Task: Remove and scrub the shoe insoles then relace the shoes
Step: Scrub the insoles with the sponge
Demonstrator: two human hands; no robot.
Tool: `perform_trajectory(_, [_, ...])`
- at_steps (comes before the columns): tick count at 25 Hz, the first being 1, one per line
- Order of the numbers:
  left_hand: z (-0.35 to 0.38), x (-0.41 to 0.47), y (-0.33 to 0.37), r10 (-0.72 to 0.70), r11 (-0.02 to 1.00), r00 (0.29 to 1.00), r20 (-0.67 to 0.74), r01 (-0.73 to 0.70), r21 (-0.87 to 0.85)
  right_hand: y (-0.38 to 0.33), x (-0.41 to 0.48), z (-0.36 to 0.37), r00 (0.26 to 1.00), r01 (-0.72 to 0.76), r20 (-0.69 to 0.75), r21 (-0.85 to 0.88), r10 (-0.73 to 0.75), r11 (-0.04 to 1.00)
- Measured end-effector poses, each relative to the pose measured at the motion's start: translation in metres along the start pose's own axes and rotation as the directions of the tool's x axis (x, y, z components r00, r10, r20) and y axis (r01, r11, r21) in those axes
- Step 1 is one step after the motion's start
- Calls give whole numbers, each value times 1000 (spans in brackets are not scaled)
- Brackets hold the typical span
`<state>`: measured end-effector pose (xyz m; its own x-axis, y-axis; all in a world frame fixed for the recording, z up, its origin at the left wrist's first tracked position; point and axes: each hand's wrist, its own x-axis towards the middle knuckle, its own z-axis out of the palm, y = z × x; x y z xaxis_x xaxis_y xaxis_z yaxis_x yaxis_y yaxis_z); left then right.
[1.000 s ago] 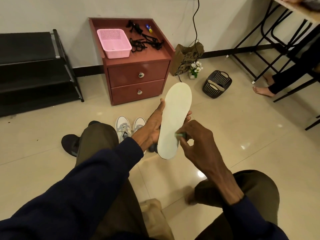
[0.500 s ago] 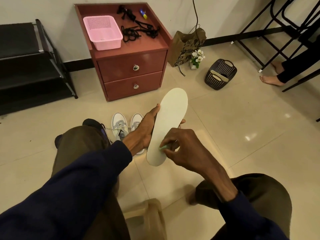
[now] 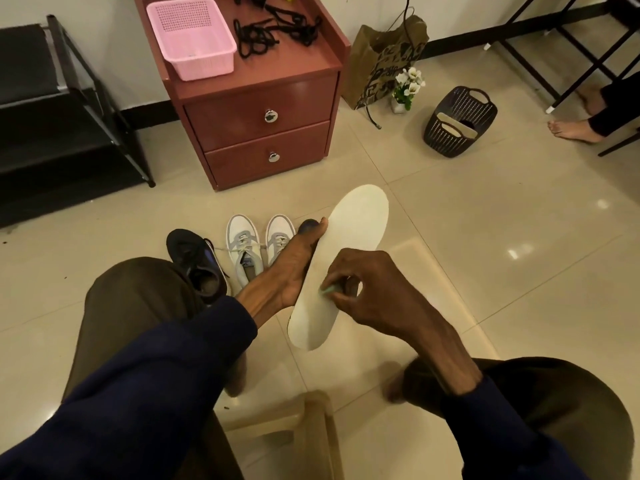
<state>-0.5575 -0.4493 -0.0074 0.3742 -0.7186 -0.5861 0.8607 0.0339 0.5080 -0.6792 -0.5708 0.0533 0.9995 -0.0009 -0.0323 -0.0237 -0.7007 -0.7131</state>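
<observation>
My left hand (image 3: 294, 265) grips a pale cream insole (image 3: 353, 230) from behind, thumb on its left edge, holding it up in front of me. My right hand (image 3: 367, 292) pinches a small pale-green scrubbing piece (image 3: 328, 289) against the lower half of the insole. On the floor behind stand a pair of white and grey laced sneakers (image 3: 258, 244) and a black shoe (image 3: 197, 261) by my left knee. Black laces (image 3: 273, 29) lie on top of the red drawer cabinet (image 3: 263, 112).
A pink basket (image 3: 194, 39) sits on the cabinet. A dark basket (image 3: 459, 121) holding another insole stands on the floor right, near a paper bag (image 3: 384, 57) and small flower pot (image 3: 407, 88). A black shoe rack (image 3: 59, 109) is left; another person's foot (image 3: 575, 129) far right.
The insole and both hands have dropped lower in view as my head tilted down. My right hand has shifted slightly along the insole's lower part while rubbing.
</observation>
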Motion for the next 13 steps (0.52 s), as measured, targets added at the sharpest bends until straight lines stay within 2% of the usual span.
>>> perform_trajectory(1, [0,2,0,1,1000,1000,-12,-1,-23,4,-1,-3,1000,-15,-8,-13,15,1000])
perform_trajectory(3, [2,5,-4,-12,999,1000,-14,11,-31,19,1,-6,974,-50,-223,-108,25,993])
perform_trajectory(5, [8,3,-7,-65,998,998,-7,65,-22,31,5,-6,901,-137,-430,-159,56,978])
perform_trajectory(7, [12,1,-9,-90,996,996,-9,90,16,33,4,-6,847,-154,-528,-123,67,980])
perform_trajectory(8, [14,0,-9,-97,995,995,-9,97,24,32,3,-4,865,-119,-499,-110,48,987])
perform_trajectory(11, [12,-1,-9,-75,997,997,9,75,6,22,-4,-3,978,-29,-208,-20,24,999])
perform_trajectory(12, [12,-2,-10,-80,997,997,20,79,24,26,-3,-7,982,-37,-188,-27,31,999])
perform_trajectory(13, [13,-2,-11,-99,995,994,40,98,33,33,-1,-11,963,-73,-263,-58,56,996])
